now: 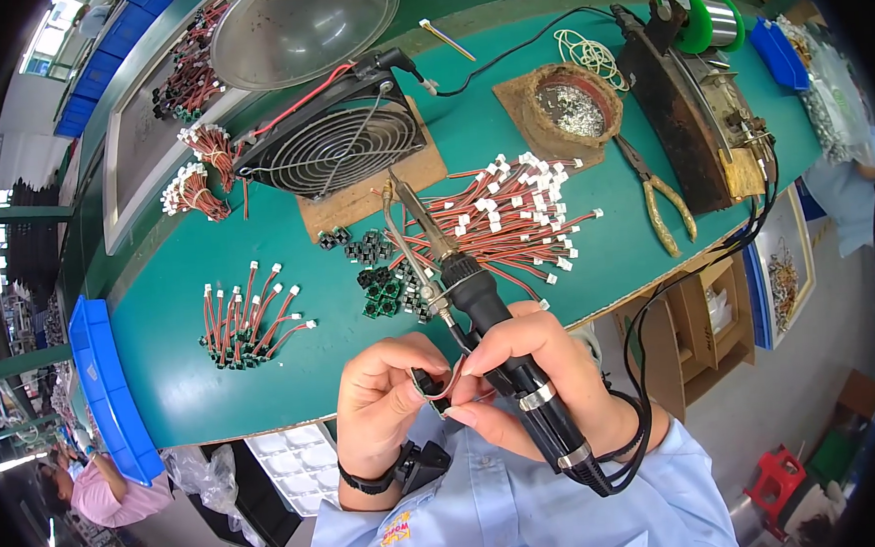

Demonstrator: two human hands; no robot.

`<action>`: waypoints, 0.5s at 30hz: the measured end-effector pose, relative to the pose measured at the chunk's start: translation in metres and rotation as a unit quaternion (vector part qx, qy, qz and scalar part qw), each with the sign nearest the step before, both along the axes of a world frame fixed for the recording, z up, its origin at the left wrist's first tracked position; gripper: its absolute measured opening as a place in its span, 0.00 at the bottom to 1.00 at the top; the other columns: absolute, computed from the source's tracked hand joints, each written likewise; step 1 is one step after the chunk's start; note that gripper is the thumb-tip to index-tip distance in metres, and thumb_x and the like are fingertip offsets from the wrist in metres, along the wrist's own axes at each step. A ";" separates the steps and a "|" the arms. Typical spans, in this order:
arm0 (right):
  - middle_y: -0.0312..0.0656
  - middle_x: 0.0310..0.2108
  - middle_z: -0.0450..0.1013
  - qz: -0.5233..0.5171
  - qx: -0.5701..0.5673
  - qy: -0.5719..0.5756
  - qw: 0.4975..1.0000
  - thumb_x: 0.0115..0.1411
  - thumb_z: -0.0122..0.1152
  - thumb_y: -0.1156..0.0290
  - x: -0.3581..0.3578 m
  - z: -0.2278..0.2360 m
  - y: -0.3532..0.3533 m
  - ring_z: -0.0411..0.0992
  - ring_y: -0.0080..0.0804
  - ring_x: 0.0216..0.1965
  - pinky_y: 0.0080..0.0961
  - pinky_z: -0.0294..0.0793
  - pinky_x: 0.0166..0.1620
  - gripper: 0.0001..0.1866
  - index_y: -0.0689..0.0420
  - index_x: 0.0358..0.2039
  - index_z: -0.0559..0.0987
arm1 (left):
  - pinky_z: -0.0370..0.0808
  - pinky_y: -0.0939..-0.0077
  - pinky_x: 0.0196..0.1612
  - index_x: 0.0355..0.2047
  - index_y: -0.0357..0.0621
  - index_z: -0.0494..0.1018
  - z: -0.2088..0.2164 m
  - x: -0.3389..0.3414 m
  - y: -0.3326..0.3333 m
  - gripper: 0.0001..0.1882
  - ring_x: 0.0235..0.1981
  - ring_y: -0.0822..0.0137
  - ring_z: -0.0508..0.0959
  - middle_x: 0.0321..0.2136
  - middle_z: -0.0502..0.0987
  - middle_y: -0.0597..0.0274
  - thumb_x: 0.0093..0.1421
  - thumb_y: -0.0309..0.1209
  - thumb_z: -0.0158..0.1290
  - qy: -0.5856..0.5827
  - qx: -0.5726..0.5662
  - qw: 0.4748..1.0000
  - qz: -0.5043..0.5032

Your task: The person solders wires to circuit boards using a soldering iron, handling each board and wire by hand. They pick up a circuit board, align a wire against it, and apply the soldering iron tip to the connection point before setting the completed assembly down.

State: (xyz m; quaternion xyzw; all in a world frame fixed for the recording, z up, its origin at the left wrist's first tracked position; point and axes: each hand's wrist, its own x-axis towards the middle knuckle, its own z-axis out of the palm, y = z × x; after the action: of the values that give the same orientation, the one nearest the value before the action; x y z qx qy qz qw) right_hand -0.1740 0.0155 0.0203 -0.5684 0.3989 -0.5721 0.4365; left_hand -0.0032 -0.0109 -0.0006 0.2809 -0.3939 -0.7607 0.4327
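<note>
Left hand (379, 382): pinching small black component (424, 382), nine o'clock from right hand (563, 366), gripping soldering iron (476, 293) angled toward eleven.

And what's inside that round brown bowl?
Small silvery, metallic-looking bits lie inside the round brown bowl. Whatever is beneath them, including the bowl's bottom, is covered and cannot be seen.

One fisheye view looks down and forward from head height, close over the left hand (379, 387) toward seven o'clock and right hand (564, 371) toward half past four, the bench (170, 315) reaching toward twelve.
</note>
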 end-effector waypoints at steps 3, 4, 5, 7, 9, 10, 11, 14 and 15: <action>0.30 0.26 0.73 0.000 -0.009 0.009 1.000 0.44 0.64 0.80 -0.001 0.000 -0.001 0.72 0.23 0.27 0.22 0.57 0.39 0.22 0.54 0.41 0.70 | 0.68 0.80 0.34 0.35 0.34 0.71 -0.001 0.000 0.000 0.12 0.31 0.69 0.71 0.30 0.72 0.56 0.58 0.32 0.54 -0.001 -0.005 1.000 -0.001; 0.30 0.26 0.73 0.002 -0.009 0.012 1.000 0.44 0.64 0.80 -0.001 0.000 -0.001 0.72 0.23 0.27 0.22 0.57 0.39 0.21 0.54 0.41 0.70 | 0.68 0.80 0.34 0.35 0.34 0.71 -0.001 0.000 0.000 0.12 0.31 0.69 0.71 0.30 0.72 0.56 0.58 0.32 0.54 0.001 -0.003 1.000 0.000; 0.30 0.26 0.73 0.004 -0.009 0.014 1.000 0.44 0.64 0.80 -0.002 0.000 -0.001 0.72 0.23 0.27 0.22 0.57 0.39 0.21 0.54 0.40 0.70 | 0.68 0.80 0.34 0.35 0.34 0.71 -0.001 0.000 0.001 0.12 0.31 0.69 0.71 0.30 0.72 0.56 0.58 0.32 0.54 0.002 0.000 1.000 0.001; 0.31 0.27 0.74 0.012 -0.011 0.028 0.999 0.44 0.65 0.80 -0.004 0.001 -0.001 0.71 0.23 0.26 0.22 0.58 0.39 0.22 0.54 0.40 0.69 | 0.68 0.80 0.34 0.35 0.34 0.71 -0.002 -0.001 0.001 0.12 0.31 0.69 0.71 0.31 0.72 0.56 0.58 0.32 0.54 0.004 0.002 1.000 0.002; 0.32 0.27 0.75 0.028 -0.015 0.055 0.998 0.45 0.67 0.80 -0.005 0.003 -0.001 0.70 0.23 0.26 0.21 0.59 0.39 0.23 0.54 0.39 0.66 | 0.68 0.79 0.34 0.34 0.34 0.71 -0.003 -0.001 0.002 0.12 0.31 0.69 0.71 0.30 0.72 0.56 0.58 0.32 0.54 0.013 0.016 1.000 0.004; 0.32 0.27 0.75 0.028 -0.015 0.054 0.998 0.45 0.67 0.80 -0.006 0.003 -0.001 0.70 0.23 0.26 0.21 0.59 0.39 0.23 0.54 0.39 0.66 | 0.68 0.79 0.34 0.34 0.34 0.71 -0.003 -0.002 0.003 0.12 0.31 0.69 0.71 0.30 0.72 0.56 0.58 0.32 0.54 0.017 0.023 1.000 0.005; 0.32 0.27 0.75 0.027 -0.016 0.057 0.998 0.45 0.67 0.80 -0.006 0.004 -0.001 0.69 0.23 0.26 0.21 0.59 0.39 0.22 0.54 0.39 0.67 | 0.68 0.79 0.34 0.34 0.34 0.71 -0.003 -0.001 0.003 0.12 0.31 0.69 0.71 0.30 0.72 0.56 0.58 0.32 0.54 0.017 0.023 1.000 0.005; 0.31 0.26 0.75 0.024 -0.015 0.062 0.998 0.45 0.67 0.81 -0.006 0.006 -0.002 0.69 0.24 0.26 0.21 0.58 0.40 0.22 0.53 0.39 0.67 | 0.68 0.79 0.34 0.35 0.34 0.71 -0.003 0.001 0.002 0.12 0.31 0.69 0.71 0.30 0.73 0.56 0.57 0.32 0.54 0.000 0.004 1.000 -0.005; 0.31 0.26 0.75 0.024 -0.015 0.062 0.998 0.45 0.67 0.81 -0.007 0.006 -0.002 0.69 0.24 0.26 0.21 0.58 0.39 0.22 0.53 0.39 0.68 | 0.68 0.79 0.34 0.35 0.34 0.71 -0.002 0.001 0.001 0.12 0.31 0.69 0.71 0.30 0.73 0.56 0.57 0.32 0.54 0.000 0.005 1.000 -0.005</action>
State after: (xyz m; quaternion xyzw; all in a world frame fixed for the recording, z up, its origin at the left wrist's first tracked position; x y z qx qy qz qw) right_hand -0.1807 0.0133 0.0265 -0.6186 0.4027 -0.5311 0.4160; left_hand -0.0022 -0.0094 -0.0030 0.2811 -0.3920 -0.7648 0.4271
